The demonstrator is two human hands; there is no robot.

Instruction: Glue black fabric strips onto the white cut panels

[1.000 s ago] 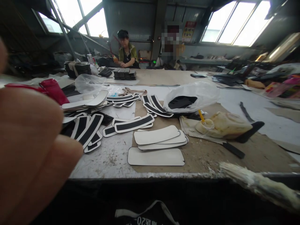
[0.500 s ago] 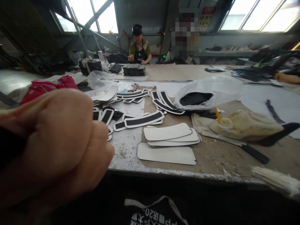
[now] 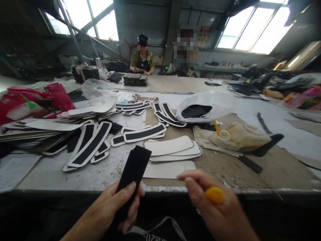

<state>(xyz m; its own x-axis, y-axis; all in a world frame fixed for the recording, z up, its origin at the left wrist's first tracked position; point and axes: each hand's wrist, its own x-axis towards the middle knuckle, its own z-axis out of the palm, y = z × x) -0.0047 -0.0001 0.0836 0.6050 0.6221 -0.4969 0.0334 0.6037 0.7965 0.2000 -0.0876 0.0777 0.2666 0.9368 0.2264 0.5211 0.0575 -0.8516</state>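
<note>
Writing: white characters on the dark apron [image 3: 160,231] at bottom edge, partly cut off, "20" legible; red poster [image 3: 203,34] on the far wall, text too small to read.
Change since earlier: blurred fist close to the lens half a second ago, now gone from the left; both hands lowered to the near table edge; white brush bristles at lower right no longer in view.
Left hand [image 3: 114,209]: closed around the lower end of a black strip [image 3: 132,172], thumb pressed across its face.
Black strip: long, flat, matte, square-ended, tilted up and to the right, upper end over the table edge [image 3: 75,189], near the stacked white panels [image 3: 173,150].
Right hand [image 3: 213,207]: curled around an orange-yellow handle [image 3: 214,195], only its rounded end showing.
Table: black-centred white-rimmed pieces [image 3: 90,144] to the left, plastic bag [image 3: 208,103] behind, glue-crusted container [image 3: 240,135] to the right.
Background: seated person [image 3: 142,57] at the far end, beside dark stacks [image 3: 135,79].
</note>
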